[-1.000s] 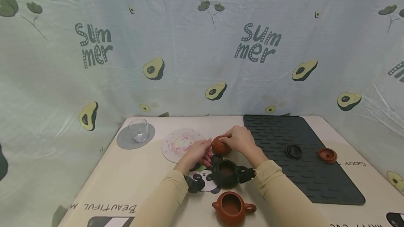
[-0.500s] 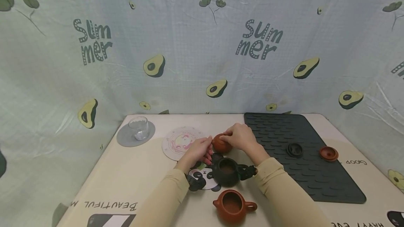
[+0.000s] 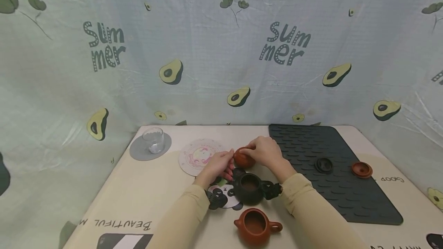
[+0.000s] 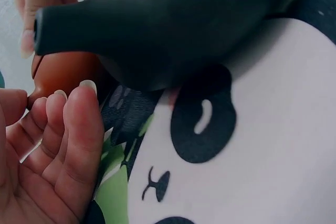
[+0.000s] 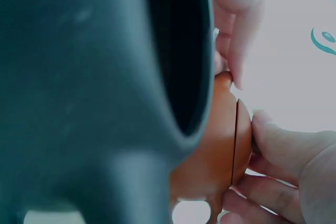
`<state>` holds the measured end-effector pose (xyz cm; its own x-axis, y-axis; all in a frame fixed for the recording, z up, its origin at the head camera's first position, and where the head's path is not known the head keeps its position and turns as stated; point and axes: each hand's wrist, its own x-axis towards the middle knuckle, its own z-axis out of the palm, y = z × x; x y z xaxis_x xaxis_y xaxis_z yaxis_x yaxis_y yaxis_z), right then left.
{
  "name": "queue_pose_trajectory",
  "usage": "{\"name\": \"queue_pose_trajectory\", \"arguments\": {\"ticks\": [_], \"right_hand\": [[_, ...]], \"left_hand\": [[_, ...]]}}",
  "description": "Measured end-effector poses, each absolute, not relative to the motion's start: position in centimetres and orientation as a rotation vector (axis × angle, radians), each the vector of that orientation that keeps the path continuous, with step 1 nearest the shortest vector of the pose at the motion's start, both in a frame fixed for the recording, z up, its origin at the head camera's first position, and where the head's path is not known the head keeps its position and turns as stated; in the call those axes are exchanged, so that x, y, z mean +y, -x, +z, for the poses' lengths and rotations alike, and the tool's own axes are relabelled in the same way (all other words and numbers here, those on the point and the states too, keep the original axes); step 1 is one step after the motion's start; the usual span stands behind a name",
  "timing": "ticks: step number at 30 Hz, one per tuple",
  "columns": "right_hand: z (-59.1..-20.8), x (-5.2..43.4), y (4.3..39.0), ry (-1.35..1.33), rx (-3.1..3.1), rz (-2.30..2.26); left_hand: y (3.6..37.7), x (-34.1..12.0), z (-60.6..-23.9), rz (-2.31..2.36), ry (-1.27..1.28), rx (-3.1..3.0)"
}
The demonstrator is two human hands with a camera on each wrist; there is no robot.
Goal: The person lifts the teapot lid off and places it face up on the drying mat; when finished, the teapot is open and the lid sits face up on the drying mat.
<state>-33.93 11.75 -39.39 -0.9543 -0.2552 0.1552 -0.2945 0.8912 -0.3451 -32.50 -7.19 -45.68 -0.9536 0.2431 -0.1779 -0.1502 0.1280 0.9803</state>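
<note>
On the cream printed desk [image 3: 138, 199], just beyond the dark green clay teapot [image 3: 250, 190], stands a small lidded reddish-brown clay teapot [image 3: 243, 158]. The right hand [image 3: 264, 152] clasps its lidded top and the left hand [image 3: 218, 166] touches its spout side with relaxed fingers. Judged light, rigid, smooth and brittle, with a loose lid, so best held round the body with the lid pinned.

Dark pot [image 3: 250, 188] just behind hands' wrists; bare tabletop [image 3: 152, 187] left, ridged mat [image 3: 342, 187] right mostly free.

head: we look down and forward over the whole table [image 3: 145, 199] | wrists: jammed right up against the dark teapot [image 4: 173, 19] | all three share the small brown teapot [image 3: 243, 158]
</note>
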Motion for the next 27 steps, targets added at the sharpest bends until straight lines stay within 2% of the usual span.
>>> {"name": "queue_pose_trajectory", "arguments": {"ticks": [9,27], "right_hand": [[-39.0,11.8,34.3,-0.522,-2.909,0.559],[-39.0,11.9,34.3,-0.542,-2.903,0.66]], "left_hand": [[32.8,-7.3,-44.8,1.937,-0.033,2.096],[32.8,-7.1,-45.9,1.946,-0.043,2.099]]}}
